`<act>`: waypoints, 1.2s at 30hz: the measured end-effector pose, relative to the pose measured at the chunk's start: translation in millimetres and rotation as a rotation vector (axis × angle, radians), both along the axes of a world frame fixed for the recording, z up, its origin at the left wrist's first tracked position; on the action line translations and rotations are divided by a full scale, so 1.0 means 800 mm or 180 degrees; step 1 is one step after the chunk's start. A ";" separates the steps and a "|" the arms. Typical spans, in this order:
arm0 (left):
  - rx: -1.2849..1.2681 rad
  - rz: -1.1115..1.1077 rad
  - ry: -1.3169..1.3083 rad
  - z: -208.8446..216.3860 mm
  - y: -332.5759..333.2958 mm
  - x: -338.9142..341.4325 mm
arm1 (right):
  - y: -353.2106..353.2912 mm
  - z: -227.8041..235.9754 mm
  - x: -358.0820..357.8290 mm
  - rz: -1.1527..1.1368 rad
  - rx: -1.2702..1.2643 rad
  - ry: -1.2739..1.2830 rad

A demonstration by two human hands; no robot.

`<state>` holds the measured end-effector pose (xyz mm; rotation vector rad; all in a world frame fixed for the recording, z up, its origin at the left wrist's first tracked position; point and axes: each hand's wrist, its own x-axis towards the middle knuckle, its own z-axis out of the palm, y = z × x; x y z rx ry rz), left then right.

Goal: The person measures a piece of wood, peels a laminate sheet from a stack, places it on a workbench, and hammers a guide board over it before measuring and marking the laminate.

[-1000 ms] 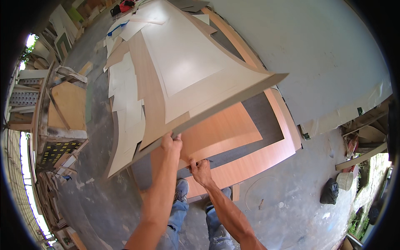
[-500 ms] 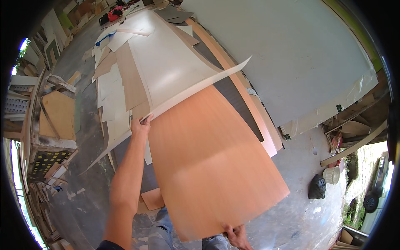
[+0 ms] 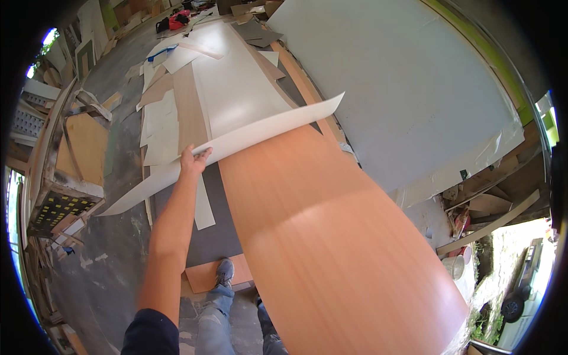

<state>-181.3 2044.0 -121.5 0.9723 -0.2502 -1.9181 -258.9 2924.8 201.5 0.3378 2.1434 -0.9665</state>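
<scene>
One orange wood-grain sheet (image 3: 337, 236) runs from under the lifted white sheet (image 3: 272, 127) toward the near right, its near end cut off by the lower edge of view. Left hand (image 3: 195, 160) is clamped on the white sheet's raised, curling near edge; right hand is out of view, can't tell its grip. Versus half a second ago, the wood-grain sheet is farther out to the near right, the right hand is gone from view and the black bag no longer shows. Left of the wood-grain sheet: one narrow white strip (image 3: 204, 204) on a dark grey sheet (image 3: 219, 236), then one small orange board (image 3: 198, 277) at the near end, with one grey shoe (image 3: 225, 272) by it; two jeans legs (image 3: 214, 322) in view. Containers: one pale tub (image 3: 454, 267) at right, partly behind the wood-grain sheet, contents not readable. Farther right, one vehicle (image 3: 523, 310), one wheel clear. One big pale grey board (image 3: 402, 100) fills the far right. One wooden box-like stand (image 3: 86, 142) at left. Far end: one red-and-black bundle (image 3: 176, 22), one blue item (image 3: 160, 53) on the offcuts, too small to identify.
</scene>
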 end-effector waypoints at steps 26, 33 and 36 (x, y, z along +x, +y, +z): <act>0.0818 -0.2428 0.0650 0.294 0.869 0.172 | 0.396 0.119 0.112 -0.0977 -0.0708 0.4297; 0.0808 -0.2487 0.0993 0.395 1.009 0.145 | 0.471 0.108 0.178 -0.2142 -0.1022 0.5028; 0.0718 -0.2526 0.1070 0.435 1.074 0.137 | 0.469 0.061 0.232 -0.2204 -0.1533 0.4971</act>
